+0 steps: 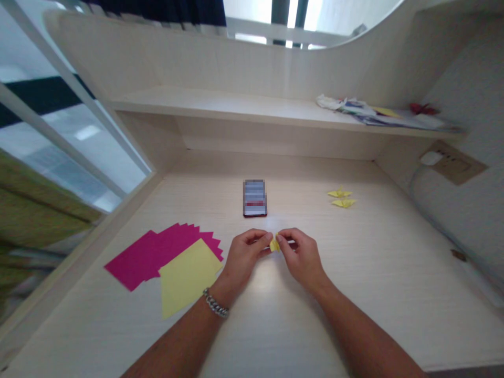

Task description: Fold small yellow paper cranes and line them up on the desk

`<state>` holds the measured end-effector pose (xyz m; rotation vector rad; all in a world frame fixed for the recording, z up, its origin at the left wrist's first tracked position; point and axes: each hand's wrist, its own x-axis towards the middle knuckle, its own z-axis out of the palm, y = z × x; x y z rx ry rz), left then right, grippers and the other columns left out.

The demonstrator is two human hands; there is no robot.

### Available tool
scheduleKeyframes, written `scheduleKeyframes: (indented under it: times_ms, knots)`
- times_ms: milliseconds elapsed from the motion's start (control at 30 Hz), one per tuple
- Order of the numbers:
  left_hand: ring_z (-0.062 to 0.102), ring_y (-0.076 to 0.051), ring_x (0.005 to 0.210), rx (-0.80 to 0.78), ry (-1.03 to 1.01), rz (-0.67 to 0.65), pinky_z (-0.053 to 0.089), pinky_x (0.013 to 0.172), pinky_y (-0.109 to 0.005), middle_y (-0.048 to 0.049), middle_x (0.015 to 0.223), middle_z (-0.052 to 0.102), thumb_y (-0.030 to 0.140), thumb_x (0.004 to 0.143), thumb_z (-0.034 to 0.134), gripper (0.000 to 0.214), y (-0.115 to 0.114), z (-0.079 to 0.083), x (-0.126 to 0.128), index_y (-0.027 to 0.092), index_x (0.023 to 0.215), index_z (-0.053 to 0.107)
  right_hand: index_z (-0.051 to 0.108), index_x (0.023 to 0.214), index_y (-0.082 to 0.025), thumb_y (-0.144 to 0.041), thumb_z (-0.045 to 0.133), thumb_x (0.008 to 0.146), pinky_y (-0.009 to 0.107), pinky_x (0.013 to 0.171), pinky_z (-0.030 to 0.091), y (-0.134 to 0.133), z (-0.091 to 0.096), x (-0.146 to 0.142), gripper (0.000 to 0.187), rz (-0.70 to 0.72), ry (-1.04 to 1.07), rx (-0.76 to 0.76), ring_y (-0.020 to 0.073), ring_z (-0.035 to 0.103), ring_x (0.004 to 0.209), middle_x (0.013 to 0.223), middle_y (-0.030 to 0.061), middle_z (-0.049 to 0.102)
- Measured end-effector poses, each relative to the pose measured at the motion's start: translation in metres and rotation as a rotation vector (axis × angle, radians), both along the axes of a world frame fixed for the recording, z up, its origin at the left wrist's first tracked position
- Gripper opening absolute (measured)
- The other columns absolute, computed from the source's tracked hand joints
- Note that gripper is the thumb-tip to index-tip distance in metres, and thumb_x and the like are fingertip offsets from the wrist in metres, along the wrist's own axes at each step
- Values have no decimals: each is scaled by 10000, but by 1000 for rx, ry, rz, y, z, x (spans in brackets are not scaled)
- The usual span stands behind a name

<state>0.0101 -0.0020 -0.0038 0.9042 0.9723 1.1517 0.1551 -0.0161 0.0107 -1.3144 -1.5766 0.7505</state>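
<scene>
Between my two hands is a small folded piece of yellow paper [274, 245], just above the desk. My left hand [246, 255] pinches its left side between thumb and fingers. On its right side, my right hand [301, 255] pinches it the same way. The fingertips cover part of the folds. To the left, magenta paper squares [134, 260] lie fanned out, with yellow paper [189, 275] overlapping them near my left wrist. Two folded yellow paper cranes [343, 202] rest on the desk at the right, one behind the other.
A phone [255, 198] with its screen lit lies beyond my hands. Papers and crumpled wrapping [378, 114] sit on the shelf [236, 107] across the back. A plug [431, 157] with a cable is in the socket on the right wall.
</scene>
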Motion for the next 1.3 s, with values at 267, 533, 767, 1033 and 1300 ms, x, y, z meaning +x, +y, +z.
scheduleKeyframes:
  times_ms: [267, 533, 767, 1033, 1300]
  knots:
    - [647, -174, 783, 264, 404, 67, 533, 767, -322, -50, 837, 691, 314, 752, 684, 176, 0, 1, -5, 173, 858, 680, 625, 878, -189, -197, 490, 870, 262, 646, 486, -1, 0, 0, 136, 7, -210, 189, 158, 589, 748, 825, 45, 639]
    - [660, -168, 736, 234, 291, 31, 555, 723, -324, -46, 823, 698, 272, 751, 678, 253, 0, 5, -6, 169, 982, 669, 611, 884, -179, -230, 477, 872, 276, 653, 500, -1, -3, -3, 143, -47, -119, 127, 171, 596, 753, 829, 59, 634]
    - [670, -160, 715, 79, 79, 62, 566, 750, -351, -38, 791, 693, 270, 706, 715, 328, 2, 5, -4, 147, 1007, 667, 600, 922, -161, -349, 494, 867, 296, 648, 527, 6, -13, -2, 223, -171, 154, -41, 172, 620, 711, 817, 61, 664]
    - [658, -180, 808, 274, 313, 45, 544, 771, -322, -63, 881, 693, 296, 737, 696, 251, -5, 9, -1, 160, 947, 672, 643, 922, -174, -314, 521, 857, 279, 638, 531, -1, -3, -6, 196, -141, 71, 24, 169, 642, 710, 843, 62, 690]
    - [649, -185, 801, 293, 392, 84, 525, 759, -313, -55, 846, 692, 321, 774, 656, 178, -6, 8, -1, 171, 870, 665, 662, 921, -189, -270, 503, 867, 295, 700, 536, -4, -2, -8, 187, -99, -59, 135, 177, 647, 752, 863, 64, 689]
